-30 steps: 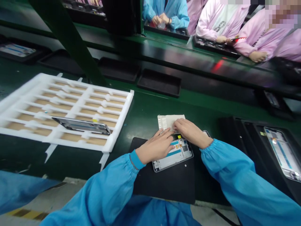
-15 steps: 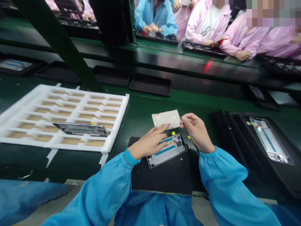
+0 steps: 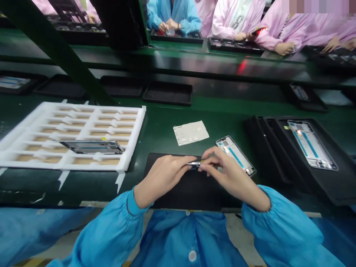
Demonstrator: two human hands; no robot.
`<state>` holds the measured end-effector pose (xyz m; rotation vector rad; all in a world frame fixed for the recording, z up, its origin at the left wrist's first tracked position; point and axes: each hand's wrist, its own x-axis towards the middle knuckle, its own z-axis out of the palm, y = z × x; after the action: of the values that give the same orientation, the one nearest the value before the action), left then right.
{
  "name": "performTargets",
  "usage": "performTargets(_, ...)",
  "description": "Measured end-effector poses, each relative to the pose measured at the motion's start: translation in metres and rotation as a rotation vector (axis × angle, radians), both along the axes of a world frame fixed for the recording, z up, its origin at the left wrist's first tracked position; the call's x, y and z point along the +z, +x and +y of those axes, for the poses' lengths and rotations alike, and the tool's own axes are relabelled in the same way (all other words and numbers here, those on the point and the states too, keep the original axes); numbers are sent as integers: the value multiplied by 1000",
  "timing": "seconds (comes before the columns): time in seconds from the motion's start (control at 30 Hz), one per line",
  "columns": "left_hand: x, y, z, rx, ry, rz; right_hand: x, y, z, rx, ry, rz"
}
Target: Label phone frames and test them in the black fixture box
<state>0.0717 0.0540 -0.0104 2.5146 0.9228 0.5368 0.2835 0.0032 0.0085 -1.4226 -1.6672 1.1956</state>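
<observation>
My left hand [image 3: 164, 178] and my right hand [image 3: 228, 174] meet above the black mat [image 3: 178, 194]. Both pinch a thin, silver-edged phone frame [image 3: 195, 163] seen edge-on, with a yellow tab on it. A second phone frame [image 3: 236, 154] lies face up on the green belt just behind my right fingers. A white label sheet [image 3: 191, 132] lies flat on the belt beyond the mat, apart from both hands.
A white foam tray [image 3: 133, 141] at the left holds one phone frame [image 3: 91, 147]. Black trays [image 3: 342, 185] at the right hold another frame [image 3: 311, 144]. Empty black trays [image 3: 167, 92] lie further back. People in pink and blue coats work across the line.
My right hand let go of the white label sheet, which now lies flat. The phone frame that lay on the mat under my left hand is now lifted edge-on between both hands.
</observation>
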Motion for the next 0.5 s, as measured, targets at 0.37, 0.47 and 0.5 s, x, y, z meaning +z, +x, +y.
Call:
performTargets(0.37, -15, 2, -16, 56, 96, -359, -8, 4, -14, -72, 240, -189)
performTargets(0.47, -16, 5, -17, 90, 117, -318, -21, 11, -19, -62, 425, -233)
performTargets(0.5, -17, 7, -17, 92, 127, -305, -24, 12, -19, -60, 464, -224)
